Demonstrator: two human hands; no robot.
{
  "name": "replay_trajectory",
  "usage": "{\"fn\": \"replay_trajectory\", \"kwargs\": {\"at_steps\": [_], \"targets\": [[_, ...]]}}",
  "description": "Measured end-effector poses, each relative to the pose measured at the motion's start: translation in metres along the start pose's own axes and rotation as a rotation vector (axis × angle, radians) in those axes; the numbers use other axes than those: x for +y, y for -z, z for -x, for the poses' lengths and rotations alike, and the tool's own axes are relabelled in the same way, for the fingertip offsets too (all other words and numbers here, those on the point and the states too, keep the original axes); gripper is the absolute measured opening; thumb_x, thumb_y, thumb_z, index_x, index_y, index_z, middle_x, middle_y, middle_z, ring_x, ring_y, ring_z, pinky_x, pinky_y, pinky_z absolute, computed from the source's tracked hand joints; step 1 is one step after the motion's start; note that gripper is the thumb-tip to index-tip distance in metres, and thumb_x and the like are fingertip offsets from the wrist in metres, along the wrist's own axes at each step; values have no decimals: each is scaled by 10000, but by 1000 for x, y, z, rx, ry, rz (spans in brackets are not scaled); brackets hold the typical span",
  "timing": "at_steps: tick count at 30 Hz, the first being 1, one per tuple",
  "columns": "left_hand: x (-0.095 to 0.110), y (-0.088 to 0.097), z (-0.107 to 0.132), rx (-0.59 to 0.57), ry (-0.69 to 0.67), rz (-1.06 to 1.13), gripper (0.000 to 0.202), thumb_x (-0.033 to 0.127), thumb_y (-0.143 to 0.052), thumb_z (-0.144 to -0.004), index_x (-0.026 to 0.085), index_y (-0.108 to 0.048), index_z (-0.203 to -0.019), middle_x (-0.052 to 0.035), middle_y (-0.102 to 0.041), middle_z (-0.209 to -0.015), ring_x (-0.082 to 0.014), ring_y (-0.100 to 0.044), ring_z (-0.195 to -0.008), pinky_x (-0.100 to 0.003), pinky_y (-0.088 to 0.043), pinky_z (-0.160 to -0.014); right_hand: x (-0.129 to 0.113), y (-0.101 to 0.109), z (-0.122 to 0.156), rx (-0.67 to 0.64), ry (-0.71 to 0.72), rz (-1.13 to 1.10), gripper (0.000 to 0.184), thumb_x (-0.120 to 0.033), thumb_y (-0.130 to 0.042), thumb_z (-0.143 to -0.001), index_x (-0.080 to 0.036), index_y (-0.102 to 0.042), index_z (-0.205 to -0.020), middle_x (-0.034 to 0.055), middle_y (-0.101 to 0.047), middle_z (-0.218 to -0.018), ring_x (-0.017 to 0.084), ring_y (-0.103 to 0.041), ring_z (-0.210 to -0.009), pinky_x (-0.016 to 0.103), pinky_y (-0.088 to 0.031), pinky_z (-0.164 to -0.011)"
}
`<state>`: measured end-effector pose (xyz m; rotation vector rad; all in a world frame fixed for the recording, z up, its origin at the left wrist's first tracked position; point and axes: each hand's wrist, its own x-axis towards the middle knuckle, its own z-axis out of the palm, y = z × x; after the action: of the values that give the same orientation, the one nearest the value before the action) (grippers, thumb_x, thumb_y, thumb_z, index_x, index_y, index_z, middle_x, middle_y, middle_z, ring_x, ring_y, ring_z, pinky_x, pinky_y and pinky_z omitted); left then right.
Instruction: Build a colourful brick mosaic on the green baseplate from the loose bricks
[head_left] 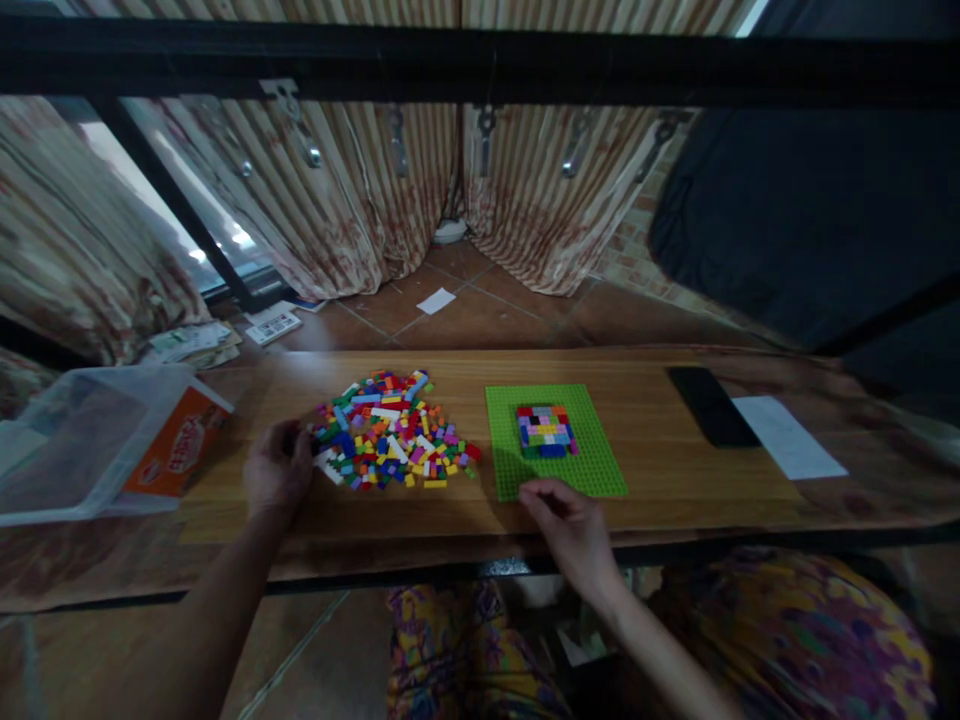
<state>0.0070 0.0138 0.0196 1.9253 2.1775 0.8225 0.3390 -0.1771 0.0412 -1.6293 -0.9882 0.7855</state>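
Observation:
A loose heap of small coloured building bricks lies on the wooden board. My left hand is at the heap's left edge, its fingers curled in toward the bricks; whether a brick is between them is hidden. To the right lies a green studded baseplate. On it sits a low, multicoloured block of joined bricks, with red, orange, pink, yellow and blue pieces. Over the plate's front edge is my right hand, thumb and fingers pressed together. Anything held in that pinch is too small to make out.
A clear plastic box with an orange label stands at the far left. On the right are a black phone and a white paper sheet. A dark metal bar with hanging hooks crosses above; curtains hang behind.

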Motion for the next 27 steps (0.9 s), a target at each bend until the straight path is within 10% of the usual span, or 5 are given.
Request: {"fn": "replay_trajectory", "kwargs": {"at_steps": [7, 27], "targets": [[-6, -5, 1, 34, -40, 66, 333, 384, -480, -837, 179, -639, -1045, -94, -682, -980, -213, -627, -915, -324, -489, -830, -8, -40, 19, -337, 158, 160, 189, -318, -533, -889, -230, -686, -822, 18, -669, -783, 165, -619, -742, 263, -464, -668], [-4, -6, 3, 27, -29, 111, 281, 359, -491, -854, 185, -627, -1028, -99, -678, -976, -222, -626, -938, -341, -486, -847, -10, -88, -15, -272, 551, 660, 153, -180, -525, -876, -241, -664, -884, 39, -640, -874, 200, -596, -850, 299, -452, -735]]}}
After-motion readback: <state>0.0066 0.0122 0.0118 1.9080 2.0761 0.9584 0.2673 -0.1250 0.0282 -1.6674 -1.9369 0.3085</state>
